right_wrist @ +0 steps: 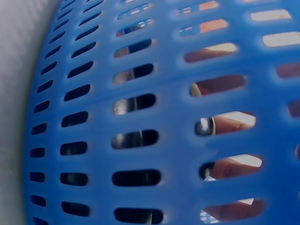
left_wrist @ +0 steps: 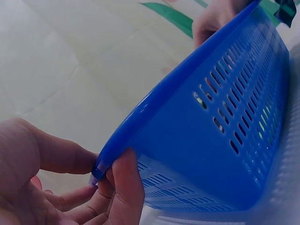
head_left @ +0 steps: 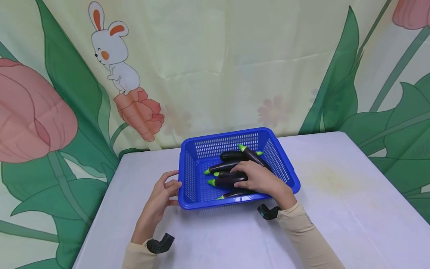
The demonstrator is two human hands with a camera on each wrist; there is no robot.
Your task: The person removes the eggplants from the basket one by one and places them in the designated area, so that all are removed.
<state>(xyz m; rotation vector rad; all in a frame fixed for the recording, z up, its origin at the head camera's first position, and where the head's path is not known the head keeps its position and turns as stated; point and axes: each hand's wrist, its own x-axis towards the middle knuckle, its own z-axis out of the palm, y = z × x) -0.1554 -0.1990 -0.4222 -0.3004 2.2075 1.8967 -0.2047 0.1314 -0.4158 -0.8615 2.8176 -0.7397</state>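
A blue slotted plastic basket sits on the white-covered table with several dark purple eggplants in it. At its left side my left hand pinches the rim; the left wrist view shows the thumb and fingers on either side of that edge. Inside the basket my right hand grips an eggplant with a green stem end pointing left. Close around it lie another eggplant and one slanting eggplant. In the right wrist view the basket wall hides most of the hand, with fingers visible through slots.
The white table extends to both sides and in front of the basket. Behind it hangs a curtain printed with flowers, leaves and a rabbit. A black wrist camera is worn on the left sleeve, another camera on the right.
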